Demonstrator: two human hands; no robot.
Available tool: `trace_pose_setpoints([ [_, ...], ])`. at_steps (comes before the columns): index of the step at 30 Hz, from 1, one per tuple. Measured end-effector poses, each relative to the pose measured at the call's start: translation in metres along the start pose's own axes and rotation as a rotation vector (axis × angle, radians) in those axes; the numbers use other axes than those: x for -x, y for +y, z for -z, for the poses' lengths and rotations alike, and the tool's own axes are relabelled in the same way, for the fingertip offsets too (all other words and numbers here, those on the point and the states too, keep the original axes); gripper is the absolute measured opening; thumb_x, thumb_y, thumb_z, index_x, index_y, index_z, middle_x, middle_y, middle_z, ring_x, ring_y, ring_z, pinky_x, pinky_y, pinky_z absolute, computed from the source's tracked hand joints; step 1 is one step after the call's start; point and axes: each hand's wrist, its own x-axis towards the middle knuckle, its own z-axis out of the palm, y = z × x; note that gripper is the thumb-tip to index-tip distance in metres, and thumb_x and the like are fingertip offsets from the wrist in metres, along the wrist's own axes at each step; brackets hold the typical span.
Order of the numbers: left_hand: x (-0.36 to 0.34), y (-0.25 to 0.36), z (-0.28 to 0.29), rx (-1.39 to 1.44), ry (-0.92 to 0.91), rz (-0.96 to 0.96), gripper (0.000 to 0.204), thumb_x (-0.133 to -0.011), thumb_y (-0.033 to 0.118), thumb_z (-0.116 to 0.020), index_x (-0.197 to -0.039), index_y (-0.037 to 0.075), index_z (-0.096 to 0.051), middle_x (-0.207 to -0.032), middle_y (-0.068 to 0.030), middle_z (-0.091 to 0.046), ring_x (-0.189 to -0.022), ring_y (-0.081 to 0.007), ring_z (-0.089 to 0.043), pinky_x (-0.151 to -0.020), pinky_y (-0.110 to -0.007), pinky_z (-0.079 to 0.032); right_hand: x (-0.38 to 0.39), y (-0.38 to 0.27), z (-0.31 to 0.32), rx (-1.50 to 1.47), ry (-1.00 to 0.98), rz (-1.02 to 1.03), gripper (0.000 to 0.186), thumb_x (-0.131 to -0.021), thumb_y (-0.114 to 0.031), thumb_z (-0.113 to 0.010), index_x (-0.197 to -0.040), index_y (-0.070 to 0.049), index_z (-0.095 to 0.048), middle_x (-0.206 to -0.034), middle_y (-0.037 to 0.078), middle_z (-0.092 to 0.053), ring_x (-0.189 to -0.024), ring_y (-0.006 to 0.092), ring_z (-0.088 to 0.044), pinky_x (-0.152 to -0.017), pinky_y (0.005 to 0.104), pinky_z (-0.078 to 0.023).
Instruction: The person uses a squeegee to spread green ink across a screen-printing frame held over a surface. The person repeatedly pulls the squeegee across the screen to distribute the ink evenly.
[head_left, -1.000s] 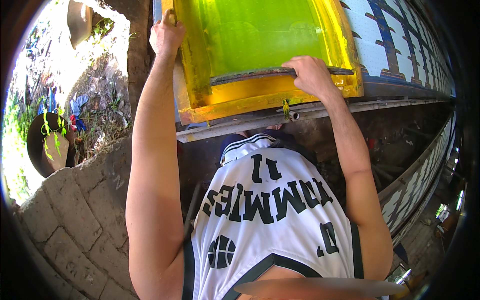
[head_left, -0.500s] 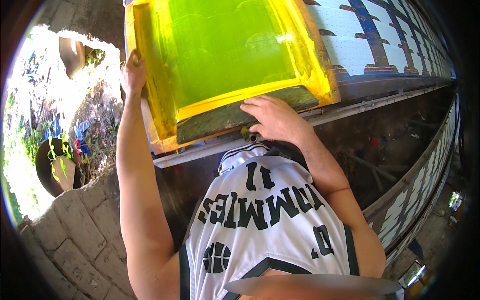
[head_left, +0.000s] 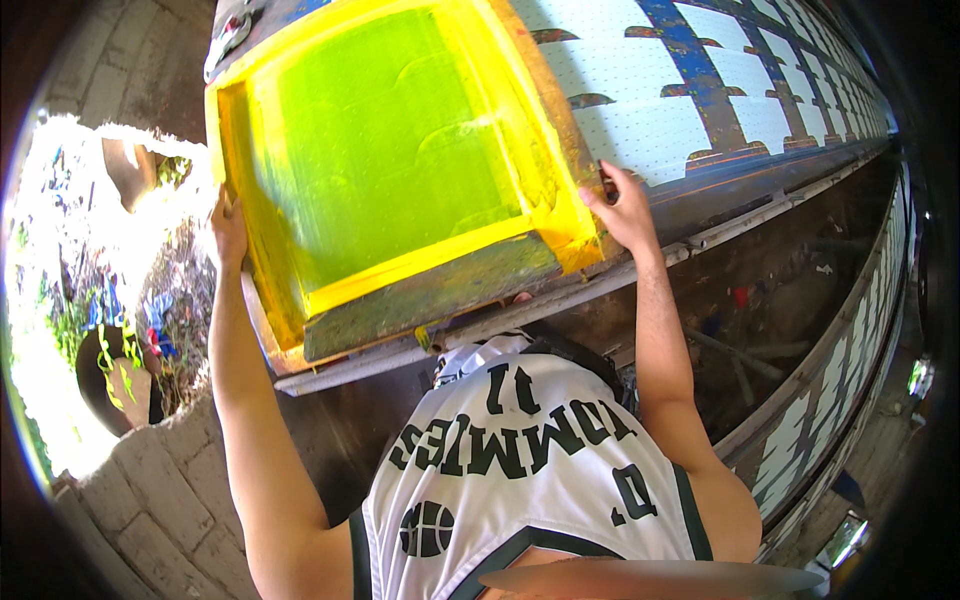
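A screen printing frame (head_left: 572,150) with yellow edges and a green mesh (head_left: 370,140) lies tilted on a long table in front of me. A dark, paint-stained board (head_left: 430,298) runs along its near edge. My left hand (head_left: 229,230) is closed on the frame's left side, with some fingers hidden by the edge. At the right side, near the close corner, my right hand (head_left: 627,212) grips the frame's edge, its thumb against the yellow-smeared rim. Several white sheets (head_left: 650,140) lie in rows on the table to the right of the frame.
A metal rail (head_left: 720,235) runs along the table's near edge, by my waist. A second table with white sheets (head_left: 800,430) curves away at right. Left are a block wall (head_left: 180,490), a bright opening, and a dark round object (head_left: 100,375).
My right hand has left the board at the near edge and moved right to the frame's right side. The frame appears shifted left and lower in view. My left hand stays on its left side.
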Motion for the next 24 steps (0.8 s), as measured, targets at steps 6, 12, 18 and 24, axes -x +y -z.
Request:
trace_pose_setpoints([
  [6, 0.005, 0.009, 0.001, 0.074, 0.047, -0.02, 0.052, -0.105, 0.017, -0.072, -0.154, 0.003, -0.063, -0.124, -0.0236, -0.078, -0.107, -0.0261, -0.075, -0.096, -0.038, -0.058, -0.027, 0.002, -0.012, 0.18, -0.088, 0.047, 0.095, -0.085, -0.043, -0.091, -0.152, 0.011, -0.052, -0.154, 0.031, -0.054, -0.143, 0.0427, -0.055, -0.118, 0.0507, -0.048],
  [12, 0.01, 0.025, 0.016, -0.166, 0.022, -0.05, 0.05, -0.105, 0.024, -0.074, -0.152, 0.009, -0.066, -0.129, -0.0209, -0.077, -0.112, -0.033, -0.076, -0.098, -0.042, -0.058, -0.035, -0.002, -0.018, 0.01, -0.089, 0.068, 0.071, -0.077, -0.015, -0.08, -0.137, 0.014, -0.056, -0.129, 0.024, -0.056, -0.126, 0.0411, -0.057, -0.11, 0.0475, -0.05],
  [18, 0.009, 0.024, 0.016, -0.16, -0.022, -0.024, 0.051, -0.105, 0.021, -0.073, -0.154, 0.009, -0.064, -0.126, -0.0196, -0.077, -0.108, -0.0324, -0.075, -0.097, -0.043, -0.058, -0.03, -0.014, -0.007, 0.018, -0.051, 0.148, 0.075, -0.078, -0.013, -0.081, -0.141, 0.015, -0.053, -0.134, 0.025, -0.052, -0.129, 0.0407, -0.055, -0.11, 0.0476, -0.05],
  [24, 0.003, 0.022, 0.015, -0.207, -0.083, 0.079, 0.053, -0.107, 0.023, -0.073, -0.156, 0.007, -0.062, -0.107, -0.0149, -0.077, -0.089, -0.0234, -0.068, -0.084, -0.041, -0.056, -0.027, -0.043, 0.022, -0.069, -0.088, 0.174, 0.079, -0.077, -0.012, -0.079, -0.149, 0.008, -0.052, -0.126, 0.02, -0.049, -0.125, 0.0371, -0.054, -0.113, 0.0457, -0.047],
])
